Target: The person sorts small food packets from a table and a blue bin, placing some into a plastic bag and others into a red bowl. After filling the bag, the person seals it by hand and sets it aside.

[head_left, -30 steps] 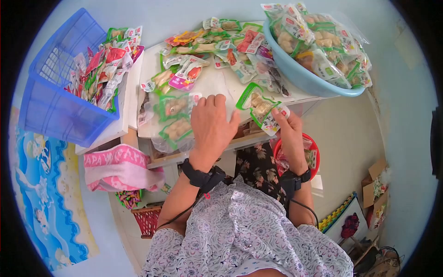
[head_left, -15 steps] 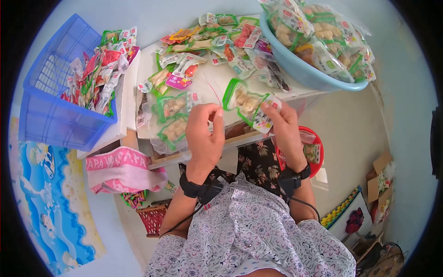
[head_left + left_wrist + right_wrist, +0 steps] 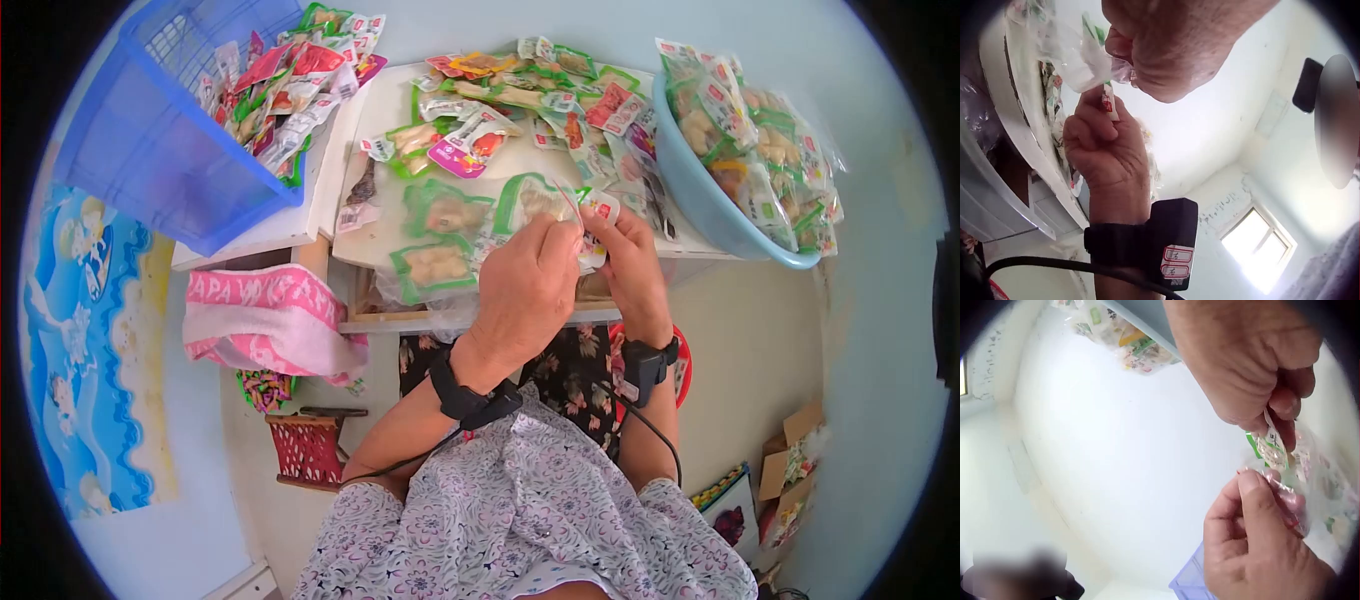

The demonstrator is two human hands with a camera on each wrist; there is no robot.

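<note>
Most of the snack packet (image 3: 540,200) is covered by the left hand (image 3: 525,290) and right hand (image 3: 625,265) in the head view, so the print on it can't be read. The fingertips pinching it are mostly lost behind the knuckles there. In the left wrist view the left hand (image 3: 1179,44) is cut off by the top edge. In the right wrist view the right hand (image 3: 1241,356) is cropped at the top too, and the packet (image 3: 1279,456) is seen only as a blurry, crinkled strip. The blue basket (image 3: 150,140) is clipped by the lens rim, and the labels in the blue bowl (image 3: 700,200) are too small to be made out.
</note>
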